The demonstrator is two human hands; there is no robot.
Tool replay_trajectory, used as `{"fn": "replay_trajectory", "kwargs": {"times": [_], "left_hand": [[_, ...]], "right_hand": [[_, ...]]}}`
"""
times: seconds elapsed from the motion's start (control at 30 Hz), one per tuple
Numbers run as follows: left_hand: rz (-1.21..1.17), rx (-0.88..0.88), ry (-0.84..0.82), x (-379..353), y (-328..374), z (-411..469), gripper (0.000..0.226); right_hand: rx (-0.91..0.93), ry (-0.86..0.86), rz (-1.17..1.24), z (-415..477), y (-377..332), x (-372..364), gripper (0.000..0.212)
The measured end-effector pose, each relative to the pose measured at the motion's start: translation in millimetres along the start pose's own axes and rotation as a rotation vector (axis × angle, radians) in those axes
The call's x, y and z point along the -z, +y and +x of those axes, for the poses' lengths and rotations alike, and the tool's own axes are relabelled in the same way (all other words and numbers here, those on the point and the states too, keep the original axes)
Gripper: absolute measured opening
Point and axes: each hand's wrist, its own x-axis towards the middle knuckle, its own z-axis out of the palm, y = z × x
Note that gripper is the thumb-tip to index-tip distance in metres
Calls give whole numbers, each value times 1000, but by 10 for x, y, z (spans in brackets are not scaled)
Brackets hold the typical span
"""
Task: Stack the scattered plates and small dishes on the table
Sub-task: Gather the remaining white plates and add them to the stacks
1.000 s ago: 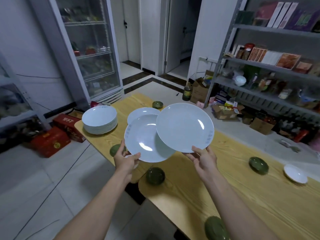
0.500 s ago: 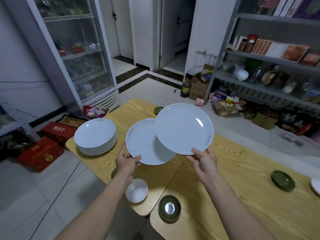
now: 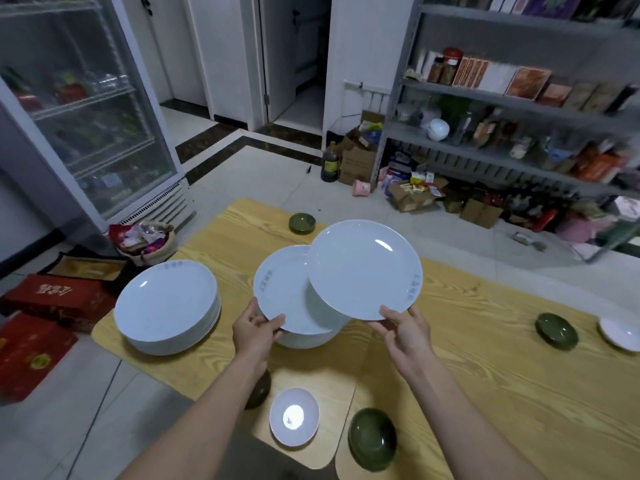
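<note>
Glazed china: stiff, slick, quick to chip, so best taken at the rim, thumb on top. The left hand [image 3: 254, 332] pinches the near rim of one plate [image 3: 284, 292], low over a small pile [image 3: 311, 341] on the bench [image 3: 485, 375]. The right hand [image 3: 405, 336] pinches a second plate [image 3: 360, 268] – tilted, overlapping the first in the air – fingers [image 3: 389, 311] curled under its rim. A tall stack [image 3: 166, 306] sits to the left.

A pile of plates [image 3: 166, 306] sits by the table's [image 3: 485, 375] left edge, one small dish [image 3: 302, 223] at the far edge, two dishes [image 3: 293, 417] at the near edge, two more [image 3: 556, 331] at the right.
</note>
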Motion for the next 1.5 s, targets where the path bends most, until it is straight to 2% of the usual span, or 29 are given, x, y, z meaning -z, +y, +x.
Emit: {"fn": "replay_trajectory", "kwargs": {"times": [0.27, 0.47, 0.77, 0.97, 1.27, 1.5], "left_hand": [[121, -59, 7, 69, 75, 85, 75], [236, -77, -47, 171, 168, 175, 61], [176, -47, -170, 281, 195, 277, 67], [167, -41, -223, 313, 160, 344, 66], [186, -28, -224, 332, 92, 501, 73], [208, -32, -227, 353, 62, 545, 75]], "right_hand": [[-53, 44, -41, -31, 400, -157, 56], [-89, 31, -64, -18, 645, -297, 56], [-108, 22, -176, 69, 657, -402, 43], [-104, 52, -332, 153, 662, -439, 42], [-80, 95, -537, 289, 780, -461, 30], [-70, 110, -710, 326, 826, -451, 36]]}}
